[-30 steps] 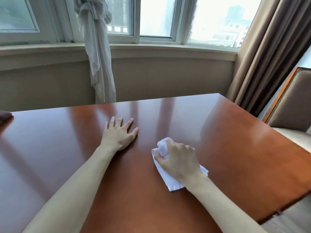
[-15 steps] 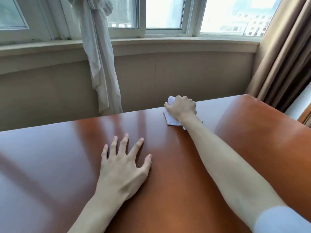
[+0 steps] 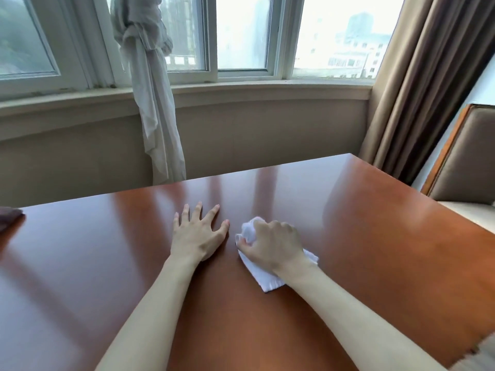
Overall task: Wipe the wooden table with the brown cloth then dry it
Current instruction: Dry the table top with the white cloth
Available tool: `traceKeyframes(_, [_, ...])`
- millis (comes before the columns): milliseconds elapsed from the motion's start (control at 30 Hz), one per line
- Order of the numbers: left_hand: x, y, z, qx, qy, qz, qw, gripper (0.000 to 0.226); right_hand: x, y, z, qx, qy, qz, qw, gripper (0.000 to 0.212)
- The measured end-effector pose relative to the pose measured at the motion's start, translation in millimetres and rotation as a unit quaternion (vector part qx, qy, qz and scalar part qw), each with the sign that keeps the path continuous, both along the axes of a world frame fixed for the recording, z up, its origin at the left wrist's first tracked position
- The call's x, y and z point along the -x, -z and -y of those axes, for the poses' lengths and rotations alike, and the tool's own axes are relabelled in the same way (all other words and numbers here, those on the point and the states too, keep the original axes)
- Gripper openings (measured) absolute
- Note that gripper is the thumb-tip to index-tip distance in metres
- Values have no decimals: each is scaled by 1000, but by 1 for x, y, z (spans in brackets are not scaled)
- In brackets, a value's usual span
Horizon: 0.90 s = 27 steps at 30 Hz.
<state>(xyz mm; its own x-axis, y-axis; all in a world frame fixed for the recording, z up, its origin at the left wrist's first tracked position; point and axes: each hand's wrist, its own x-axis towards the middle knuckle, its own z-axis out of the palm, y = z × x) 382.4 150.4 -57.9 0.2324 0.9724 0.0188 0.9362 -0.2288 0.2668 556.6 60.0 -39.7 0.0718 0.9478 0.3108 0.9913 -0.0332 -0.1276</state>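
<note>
A glossy reddish-brown wooden worktop (image 3: 375,250) fills the lower half of the frame, its far edge running from the left side up to a corner at the upper right. Near the middle of the frame the left hand (image 3: 197,234) lies flat on the worktop, palm down, fingers straight and spread, holding nothing. Just beside it to the right, the right hand (image 3: 273,246) has its fingers curled over a white cloth (image 3: 263,277), bunching it under the knuckles and pressing it onto the wood; part of the cloth sticks out above the fingers and a flat corner trails out below the wrist toward the bottom of the frame. The thumb tip of the left hand is close to the cloth but apart from it. Both bare forearms reach in from the bottom edge. At the far left edge of the frame, on the worktop and well apart from the hands, a dark brown cloth (image 3: 9,216) lies partly cut off by the frame. Beyond the worktop, a knotted white curtain (image 3: 150,103) hangs in front of the window (image 3: 241,36) in the upper left, a brown curtain (image 3: 417,89) hangs at the upper right, and a padded chair (image 3: 466,162) with a wooden frame stands at the right edge.
</note>
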Motion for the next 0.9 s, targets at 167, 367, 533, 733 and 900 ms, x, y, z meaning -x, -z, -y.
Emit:
traceKeyframes(167, [1,-2,3,-2,3,-3,1000,69,6,8,49,-23,-11,17,1000,53])
traceKeyframes(367, [1,5,1,-20,8,4,1000,71,-5,2,-57,-38,20,-34,998,39])
traceKeyframes(533, [-1,8,-1,-48,0,10,999,75,4,10,-179,-45,16,19,999,40])
traceKeyframes(733, [-1,8,-3,-56,-11,6,998,73,-42,-5,-284,35,16,0,999,49])
traceKeyframes(900, [-2,7,-5,-47,-14,18,999,77,-112,0,-282,23,117,21,993,51])
